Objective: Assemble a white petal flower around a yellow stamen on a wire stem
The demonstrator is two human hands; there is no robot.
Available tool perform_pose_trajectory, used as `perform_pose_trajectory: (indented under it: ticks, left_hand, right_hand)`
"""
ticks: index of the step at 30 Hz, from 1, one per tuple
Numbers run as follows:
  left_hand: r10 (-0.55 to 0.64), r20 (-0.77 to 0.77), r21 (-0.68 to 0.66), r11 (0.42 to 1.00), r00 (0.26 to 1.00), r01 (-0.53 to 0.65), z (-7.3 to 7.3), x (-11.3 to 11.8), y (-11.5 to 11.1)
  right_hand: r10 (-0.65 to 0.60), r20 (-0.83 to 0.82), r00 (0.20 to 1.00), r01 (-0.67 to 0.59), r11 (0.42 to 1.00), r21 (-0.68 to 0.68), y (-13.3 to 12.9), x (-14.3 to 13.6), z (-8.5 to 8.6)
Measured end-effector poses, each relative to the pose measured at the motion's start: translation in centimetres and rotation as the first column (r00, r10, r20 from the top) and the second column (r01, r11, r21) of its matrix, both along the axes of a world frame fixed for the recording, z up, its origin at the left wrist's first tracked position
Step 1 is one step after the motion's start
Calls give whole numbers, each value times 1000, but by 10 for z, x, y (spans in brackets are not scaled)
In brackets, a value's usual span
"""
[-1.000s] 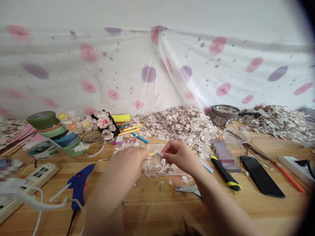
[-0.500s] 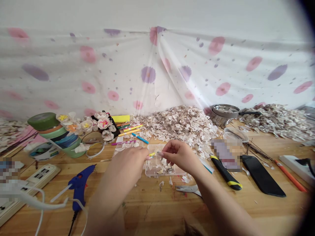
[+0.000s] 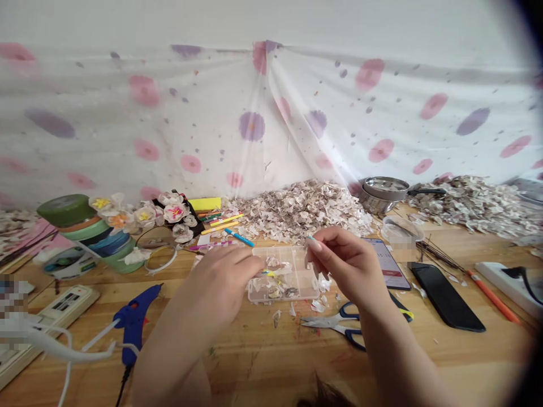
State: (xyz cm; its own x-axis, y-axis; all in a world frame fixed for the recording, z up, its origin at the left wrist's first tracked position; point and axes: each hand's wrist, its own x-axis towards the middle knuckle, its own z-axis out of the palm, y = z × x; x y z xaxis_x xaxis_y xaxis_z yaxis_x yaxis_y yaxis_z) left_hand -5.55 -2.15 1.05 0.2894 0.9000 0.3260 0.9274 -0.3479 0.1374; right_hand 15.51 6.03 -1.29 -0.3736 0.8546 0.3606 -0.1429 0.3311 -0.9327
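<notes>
In front of me lies a clear plastic compartment box [image 3: 304,292] with pale petal pieces and small bits in it. My left hand [image 3: 229,277] is at the box's left side, back of the hand up, fingers curled together. A small yellow piece [image 3: 267,273] shows at its fingertips; what exactly it is, I cannot make out. My right hand [image 3: 339,257] is raised at the box's right edge, thumb and fingers pinched together. Whatever is in that pinch is too small to name. Scissors [image 3: 333,323] with dark blue handles lie below, partly behind my right wrist.
A heap of pale petals [image 3: 305,212] lies behind the box. Left are a blue glue gun [image 3: 136,322], a power strip [image 3: 55,316], stacked green pots [image 3: 97,232] and paper-like flowers [image 3: 176,212]. Right are a phone [image 3: 388,263], a black flat case [image 3: 447,297] and metal bowls [image 3: 384,195].
My right hand has moved right, away from my left hand, uncovering more of the box and the scissors. My left hand has shifted slightly. The view has turned a little to the right.
</notes>
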Motion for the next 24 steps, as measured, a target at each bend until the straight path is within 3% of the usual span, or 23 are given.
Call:
perform_pose_trajectory:
  ticks: [3,7,11,14,17,20,21,23,24]
  left_hand:
    - [-117,18,227,968,993,110,1,-1,-5]
    - [-234,68,379,905,970,192,8,4,-15]
    - [-260,142,416,891,955,181,9,13,-30]
    - [-260,271,394,909,927,140,8,18,-36]
    - [-288,378,367,919,880,143,7,17,-30]
    - [-406,536,274,913,741,303,2,13,-8]
    - [-392,638,207,916,662,343,-3,13,2]
    - [-345,838,194,913,423,360,-14,16,22]
    - [-339,856,202,915,391,351,-20,19,31]
  right_hand:
    - [42,-28,999,-41,999,29,-7,4,4]
    - [94,-24,995,-83,953,291,-15,9,5]
    - [193,-18,981,-159,854,495,-30,16,7]
    - [286,59,956,-273,801,533,-40,18,11]
    - [311,120,943,-326,788,523,-44,13,13]
    - [235,63,970,-235,843,483,-41,3,9]
    - [191,25,981,-181,874,450,-40,-1,7]
    - [114,-44,992,-92,931,353,-37,-9,2]
    - [97,-72,993,-71,952,299,-35,-12,0]
